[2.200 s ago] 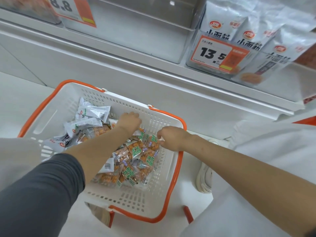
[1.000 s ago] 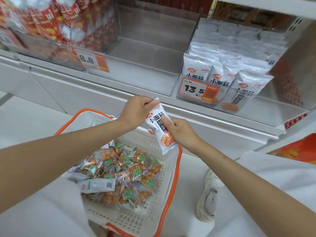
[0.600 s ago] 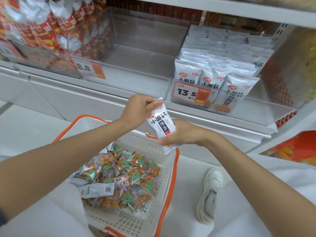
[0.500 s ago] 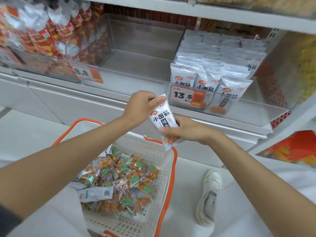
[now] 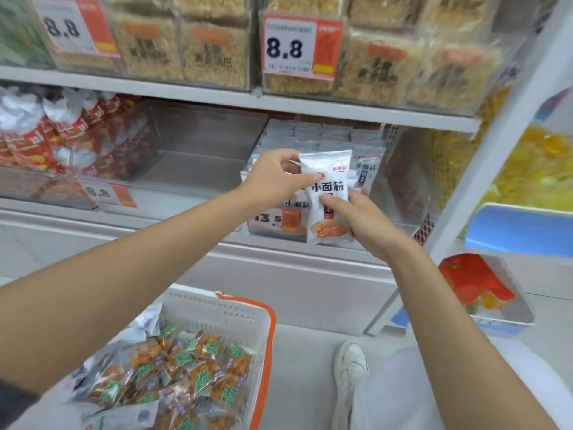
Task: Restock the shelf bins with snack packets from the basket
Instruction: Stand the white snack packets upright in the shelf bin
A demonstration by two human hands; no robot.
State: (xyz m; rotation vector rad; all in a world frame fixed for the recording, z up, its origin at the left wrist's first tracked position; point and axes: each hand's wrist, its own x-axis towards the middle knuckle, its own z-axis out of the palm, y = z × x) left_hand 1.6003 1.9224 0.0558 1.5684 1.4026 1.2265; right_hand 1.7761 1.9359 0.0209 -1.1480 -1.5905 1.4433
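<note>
A white snack packet (image 5: 328, 181) with dark characters and an orange food picture is held upright in front of a clear shelf bin (image 5: 369, 150) filled with the same white packets. My left hand (image 5: 273, 178) pinches its upper left edge. My right hand (image 5: 362, 218) grips its lower right side, thumb across the front. Below, the white basket with an orange rim (image 5: 263, 308) holds several orange-and-green packets (image 5: 192, 367) and a few white ones.
An empty clear bin (image 5: 198, 159) sits left of the white-packet bin, and a bin of red packets (image 5: 62, 141) lies further left. The upper shelf (image 5: 248, 100) carries brown snack packs with 8.8 price tags. A white shoe (image 5: 350, 367) stands right of the basket.
Both hands lifted the white packet out of the basket and carried it up to the front of the matching white-packet bin. The view tilted upward toward the shelves.
</note>
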